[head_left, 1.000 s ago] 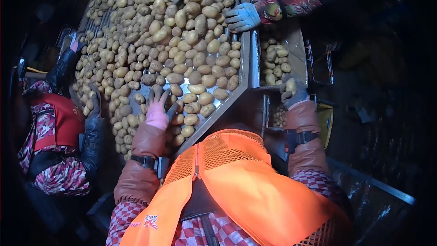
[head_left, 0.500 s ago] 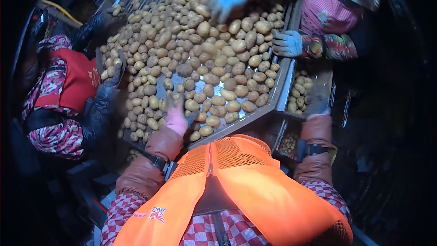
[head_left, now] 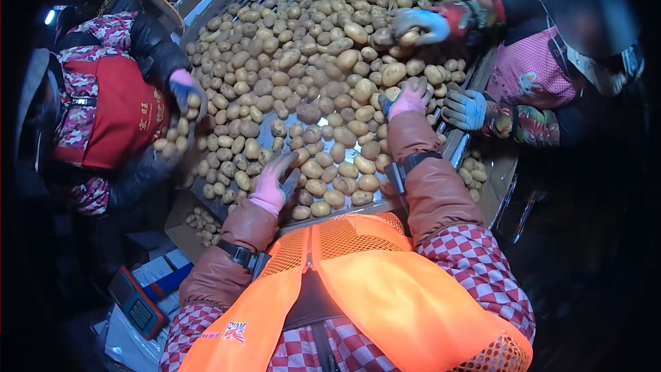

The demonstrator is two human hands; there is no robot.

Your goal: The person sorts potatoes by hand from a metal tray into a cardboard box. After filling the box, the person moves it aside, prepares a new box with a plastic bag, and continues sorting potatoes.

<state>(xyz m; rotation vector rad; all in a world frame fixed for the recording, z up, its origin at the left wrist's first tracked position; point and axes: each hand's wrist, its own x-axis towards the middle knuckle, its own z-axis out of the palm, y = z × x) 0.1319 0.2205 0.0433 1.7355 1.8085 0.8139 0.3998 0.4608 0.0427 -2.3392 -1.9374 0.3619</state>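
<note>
Many potatoes [head_left: 334,198] cover a metal sorting table [head_left: 266,132] in front of me. My left hand [head_left: 274,184], in a pink and grey glove, is over the table's near left part, beside several potatoes. Its fingers are stretched and the thumb stands apart, with nothing seen in it. My right hand [head_left: 408,98], in a similar glove, rests palm down against potatoes near the table's right side. Its fingers are spread, and no potato is visibly gripped in it.
At the right, a co-worker's gloved hand [head_left: 421,26] holds a potato; the other glove [head_left: 464,109] lies at the table's edge. A co-worker in a red apron [head_left: 127,107] gathers potatoes at the left. Potatoes fill a box [head_left: 472,173] at the right; a scale display [head_left: 141,313] sits lower left.
My right hand has moved from above the box at the right onto the potatoes on the table. My left hand shifted slightly toward me. The view has turned and shows more at the left.
</note>
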